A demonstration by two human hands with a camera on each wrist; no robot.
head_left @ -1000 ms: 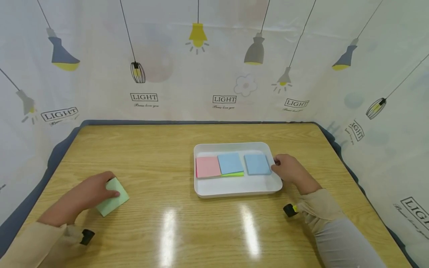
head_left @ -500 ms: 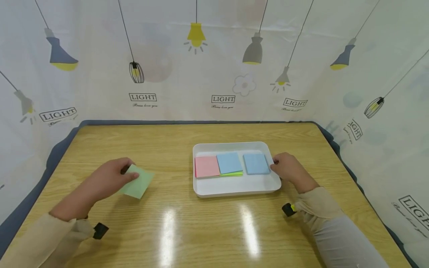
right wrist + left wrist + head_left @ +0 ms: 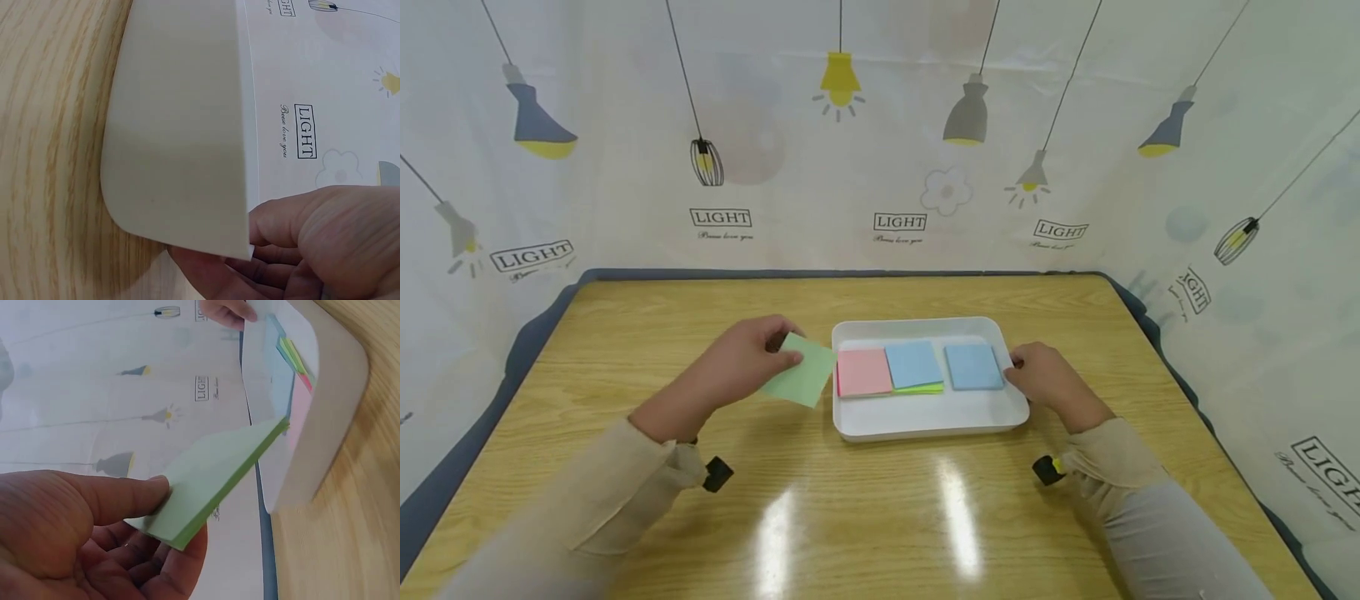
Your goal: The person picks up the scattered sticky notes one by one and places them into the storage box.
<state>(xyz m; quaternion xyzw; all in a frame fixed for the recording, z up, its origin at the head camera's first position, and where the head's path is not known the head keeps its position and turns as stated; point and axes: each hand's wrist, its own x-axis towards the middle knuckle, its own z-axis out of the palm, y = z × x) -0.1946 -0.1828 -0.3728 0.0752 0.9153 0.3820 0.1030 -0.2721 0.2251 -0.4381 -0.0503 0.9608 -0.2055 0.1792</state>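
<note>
In the head view my left hand (image 3: 745, 358) pinches a pale green sticky-note pad (image 3: 805, 371) between thumb and fingers, just off the left side of a white tray (image 3: 917, 419). The left wrist view shows the thumb on top of the pad (image 3: 206, 472), its far corner tilted up before the tray wall. My right hand (image 3: 1051, 385) grips the tray's right rim; up close the thumb is over the rim and fingers lie outside the wall (image 3: 175, 125). Inside the tray lie a pink pad (image 3: 864, 372), a blue pad (image 3: 914, 365) over yellow-green notes (image 3: 925, 389), and another blue pad (image 3: 974, 367).
The tray stands on a wood-grain table (image 3: 715, 325). A pale curtain (image 3: 820, 183) printed with lamps hangs behind and at both sides of it. Black wrist devices (image 3: 718, 473) sit at the cuffs.
My left hand has carried the green pad from the left part of the table rightward and away from me, up beside the tray. The right hand and tray have stayed in place.
</note>
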